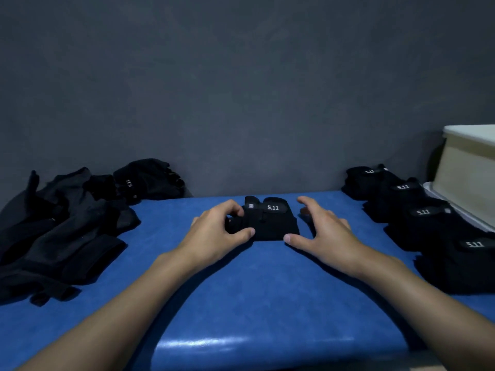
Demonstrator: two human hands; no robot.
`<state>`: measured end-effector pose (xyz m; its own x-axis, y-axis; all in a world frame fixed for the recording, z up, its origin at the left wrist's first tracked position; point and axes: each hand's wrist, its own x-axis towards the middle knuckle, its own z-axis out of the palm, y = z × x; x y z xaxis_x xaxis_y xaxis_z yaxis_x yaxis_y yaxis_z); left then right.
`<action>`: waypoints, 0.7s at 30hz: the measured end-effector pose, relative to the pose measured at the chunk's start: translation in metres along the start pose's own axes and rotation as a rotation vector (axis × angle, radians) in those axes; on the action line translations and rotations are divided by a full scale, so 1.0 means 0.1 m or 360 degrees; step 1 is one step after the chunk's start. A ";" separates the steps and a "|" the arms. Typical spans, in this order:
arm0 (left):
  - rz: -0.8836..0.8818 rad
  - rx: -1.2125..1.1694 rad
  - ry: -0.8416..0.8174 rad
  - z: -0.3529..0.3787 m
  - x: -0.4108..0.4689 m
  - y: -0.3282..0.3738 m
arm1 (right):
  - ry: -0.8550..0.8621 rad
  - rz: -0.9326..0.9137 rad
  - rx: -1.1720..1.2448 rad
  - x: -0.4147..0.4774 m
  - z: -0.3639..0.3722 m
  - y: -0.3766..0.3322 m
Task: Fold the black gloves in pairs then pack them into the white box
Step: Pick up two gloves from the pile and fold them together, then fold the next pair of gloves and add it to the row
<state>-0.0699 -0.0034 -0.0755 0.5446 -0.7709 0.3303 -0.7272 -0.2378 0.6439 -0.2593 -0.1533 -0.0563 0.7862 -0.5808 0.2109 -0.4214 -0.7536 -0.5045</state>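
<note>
A folded pair of black gloves [269, 219] with a white "5.11" label lies in the middle of the blue table [241, 303]. My left hand [214, 231] grips its left end, thumb at the front edge and fingers curled over the top. My right hand [321, 228] hovers at the pair's right side, fingers spread, thumb tip touching the front right corner. A heap of loose black gloves [61, 226] covers the left side. Several folded pairs [423, 210] lie in a row on the right. The white box [468, 172] stands at the far right edge.
A dark grey wall [241, 89] rises right behind the table. The white box sits on a white lid or tray [439, 199], partly cut off by the frame. Bare blue surface lies between my forearms and towards the near edge.
</note>
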 end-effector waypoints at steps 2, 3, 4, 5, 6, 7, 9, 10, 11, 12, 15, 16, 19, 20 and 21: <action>0.0002 0.0034 -0.0011 0.09 0.13 0.06 | 0.0037 0.0065 -0.0113 -0.04 -0.06 0.07; 0.0007 0.0062 -0.0003 0.14 0.20 0.09 | 0.0055 0.0094 -0.0165 -0.06 -0.09 0.10; 0.0011 0.0085 0.0010 0.20 0.28 0.12 | 0.0063 0.0123 -0.0201 -0.08 -0.12 0.13; 0.0011 0.0101 0.0019 0.26 0.35 0.15 | 0.0060 0.0154 -0.0226 -0.10 -0.15 0.16; 0.0011 0.0114 0.0020 0.32 0.42 0.18 | 0.0048 0.0185 -0.0246 -0.11 -0.16 0.19; 0.0015 0.0130 0.0014 0.37 0.50 0.22 | 0.0034 0.0216 -0.0266 -0.13 -0.18 0.22; 0.0032 0.0159 -0.0001 0.49 0.63 0.30 | 0.0004 0.0268 -0.0298 -0.14 -0.18 0.27; 0.0041 0.0169 -0.0006 0.54 0.70 0.35 | -0.0008 0.0280 -0.0319 -0.14 -0.17 0.30; 0.0042 0.0182 -0.0010 0.60 0.76 0.39 | -0.0017 0.0283 -0.0348 -0.14 -0.16 0.32; 0.0037 0.0200 -0.0010 0.65 0.83 0.43 | -0.0023 0.0282 -0.0382 -0.14 -0.14 0.34; 0.0019 0.0244 -0.0034 0.80 1.01 0.54 | -0.0048 0.0262 -0.0483 -0.10 -0.09 0.40; 0.0014 0.0255 -0.0043 0.85 1.07 0.56 | -0.0059 0.0261 -0.0502 -0.09 -0.08 0.42; 0.0001 0.0278 -0.0045 0.95 1.20 0.62 | -0.0083 0.0263 -0.0528 -0.07 -0.06 0.44; 0.0000 0.0281 -0.0041 0.97 1.24 0.63 | -0.0080 0.0256 -0.0533 -0.07 -0.05 0.44; -0.0001 0.0283 -0.0039 0.99 1.26 0.65 | -0.0077 0.0251 -0.0537 -0.06 -0.05 0.44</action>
<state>-0.0901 -0.1746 -0.0605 0.5362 -0.7845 0.3117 -0.7906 -0.3373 0.5110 -0.2851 -0.1843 -0.0757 0.7168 -0.6887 0.1089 -0.6579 -0.7198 -0.2217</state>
